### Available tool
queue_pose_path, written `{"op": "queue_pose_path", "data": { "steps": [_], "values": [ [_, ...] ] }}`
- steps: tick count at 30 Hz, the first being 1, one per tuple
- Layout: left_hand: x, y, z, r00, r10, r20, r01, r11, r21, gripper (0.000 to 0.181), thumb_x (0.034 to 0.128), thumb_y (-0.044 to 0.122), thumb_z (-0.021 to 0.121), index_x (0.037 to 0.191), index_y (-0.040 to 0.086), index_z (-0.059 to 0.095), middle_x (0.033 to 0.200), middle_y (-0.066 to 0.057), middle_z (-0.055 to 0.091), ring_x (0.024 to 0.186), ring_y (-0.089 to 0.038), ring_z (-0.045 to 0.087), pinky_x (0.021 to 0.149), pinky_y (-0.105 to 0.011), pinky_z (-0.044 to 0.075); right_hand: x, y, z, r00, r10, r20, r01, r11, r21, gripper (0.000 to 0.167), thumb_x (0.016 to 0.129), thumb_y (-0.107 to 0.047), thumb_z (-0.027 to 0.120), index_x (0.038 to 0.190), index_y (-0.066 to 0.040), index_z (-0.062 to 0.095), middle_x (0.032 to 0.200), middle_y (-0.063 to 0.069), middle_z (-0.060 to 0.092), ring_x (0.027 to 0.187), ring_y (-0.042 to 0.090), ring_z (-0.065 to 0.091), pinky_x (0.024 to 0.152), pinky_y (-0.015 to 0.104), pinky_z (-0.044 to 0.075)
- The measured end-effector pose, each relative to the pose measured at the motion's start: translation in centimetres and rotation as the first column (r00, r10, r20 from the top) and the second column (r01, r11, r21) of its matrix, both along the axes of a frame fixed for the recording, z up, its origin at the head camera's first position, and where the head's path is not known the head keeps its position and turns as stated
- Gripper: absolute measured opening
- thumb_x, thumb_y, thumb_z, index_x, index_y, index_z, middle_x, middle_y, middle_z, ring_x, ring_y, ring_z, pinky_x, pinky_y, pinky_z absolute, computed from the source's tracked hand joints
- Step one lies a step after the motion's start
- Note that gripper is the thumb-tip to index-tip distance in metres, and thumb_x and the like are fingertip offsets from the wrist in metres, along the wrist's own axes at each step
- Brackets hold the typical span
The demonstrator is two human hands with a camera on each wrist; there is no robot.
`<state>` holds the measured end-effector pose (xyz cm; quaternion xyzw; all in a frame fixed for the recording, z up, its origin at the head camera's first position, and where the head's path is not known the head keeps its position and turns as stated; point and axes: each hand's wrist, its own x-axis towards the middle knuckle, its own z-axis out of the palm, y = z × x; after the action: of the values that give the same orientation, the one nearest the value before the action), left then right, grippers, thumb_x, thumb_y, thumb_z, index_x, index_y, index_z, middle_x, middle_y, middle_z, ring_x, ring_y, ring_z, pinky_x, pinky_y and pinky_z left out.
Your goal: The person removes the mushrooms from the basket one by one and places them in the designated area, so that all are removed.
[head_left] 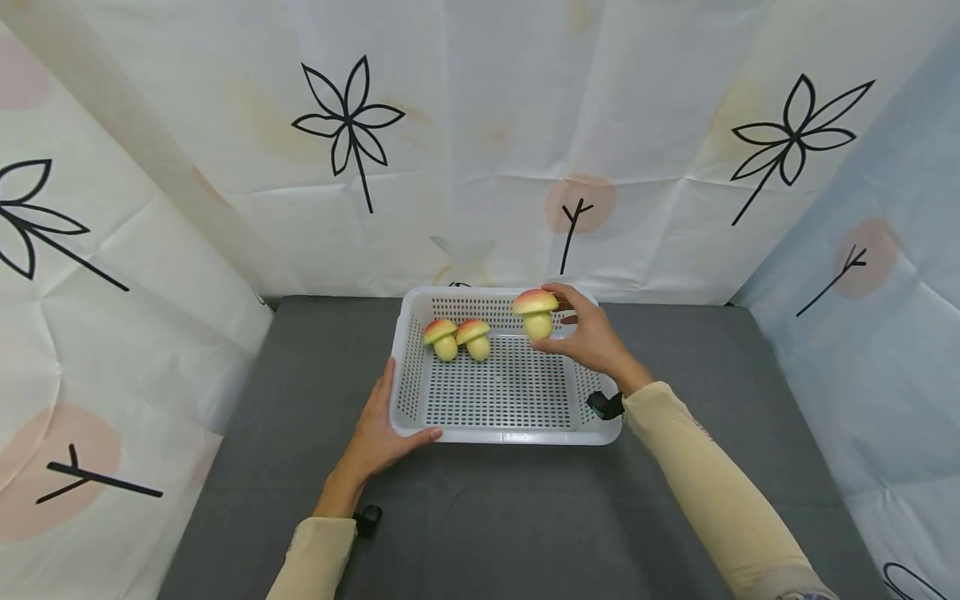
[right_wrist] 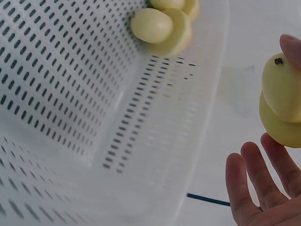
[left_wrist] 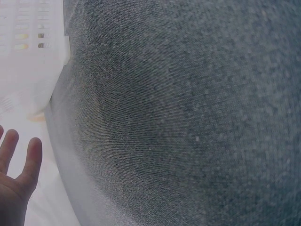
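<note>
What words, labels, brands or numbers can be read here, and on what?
No readable text in any view.
Right sleeve: faint mark near the cuff, too small to read.
Held mushroom: dark spot on the stem, too small to tell if it is a sign.
White basket: no lettering visible.
Backdrop: drawings only.

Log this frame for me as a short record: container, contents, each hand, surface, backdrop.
container: white perforated basket
contents: left mushroom and right mushroom, side by side in its far left part
caps: red and yellow-green, over pale yellow stems
left hand: at the basket's near left corner, thumb along the near rim
right hand: holds a third mushroom between thumb and fingers, cap up
surface: dark grey tabletop
backdrop: pale cloth with black line plants
</note>
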<state>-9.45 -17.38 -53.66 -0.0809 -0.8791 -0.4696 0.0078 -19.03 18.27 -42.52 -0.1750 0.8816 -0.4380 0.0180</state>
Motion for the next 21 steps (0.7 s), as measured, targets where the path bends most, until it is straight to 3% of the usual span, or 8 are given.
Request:
{"op": "queue_pose_path", "data": {
  "steps": [8, 16, 20, 21],
  "values": [
    [0.1, 0.0, 0.1, 1.000, 0.001, 0.010, -0.001, 1.000, -0.002, 0.135, 0.0670, 0.047, 0.094, 0.165, 0.026, 0.003, 0.161, -0.013, 0.028, 0.133, -0.038, 0.041, 0.104, -0.067, 0.033, 1.3, 2.8, 1.6, 0.998, -0.043, -0.050, 0.041, 0.999, -0.029, 0.087, 0.077, -0.012, 0.090, 0.151, -0.009, 0.043, 0.139, 0.013, 0.053, 0.123, 0.034, 0.051, 0.098, 0.052, 0.044],
    [0.1, 0.0, 0.2, 1.000, -0.006, 0.012, 0.006, 1.000, 0.017, 0.135, 0.0673, 0.046, 0.094, 0.165, 0.021, 0.005, 0.163, -0.011, 0.025, 0.136, -0.038, 0.040, 0.105, -0.066, 0.033, 2.8, 6.8, 1.4, 0.988, -0.133, -0.078, 0.131, 0.991, -0.032, 0.087, 0.080, -0.009, 0.087, 0.153, -0.004, 0.039, 0.140, 0.020, 0.051, 0.127, 0.038, 0.049, 0.099, 0.057, 0.043],
    [0.0, 0.0, 0.1, 1.000, -0.009, 0.011, 0.009, 1.000, 0.026, 0.135, 0.0674, 0.045, 0.094, 0.165, 0.023, 0.004, 0.163, -0.011, 0.025, 0.136, -0.037, 0.039, 0.105, -0.065, 0.033, 3.4, 8.9, 1.0, 0.981, -0.177, -0.076, 0.175, 0.984, -0.039, 0.086, 0.081, -0.006, 0.086, 0.153, -0.002, 0.039, 0.141, 0.021, 0.049, 0.125, 0.038, 0.049, 0.097, 0.053, 0.044],
    [0.0, 0.0, 0.1, 1.000, -0.010, 0.012, 0.010, 1.000, 0.028, 0.135, 0.0675, 0.045, 0.094, 0.165, 0.024, 0.003, 0.163, -0.012, 0.025, 0.136, -0.037, 0.039, 0.105, -0.065, 0.033, 3.4, 9.4, 0.8, 0.980, -0.186, -0.074, 0.184, 0.982, -0.040, 0.087, 0.081, -0.006, 0.086, 0.154, -0.003, 0.038, 0.142, 0.021, 0.049, 0.124, 0.033, 0.050, 0.097, 0.050, 0.045]
  ]
}}
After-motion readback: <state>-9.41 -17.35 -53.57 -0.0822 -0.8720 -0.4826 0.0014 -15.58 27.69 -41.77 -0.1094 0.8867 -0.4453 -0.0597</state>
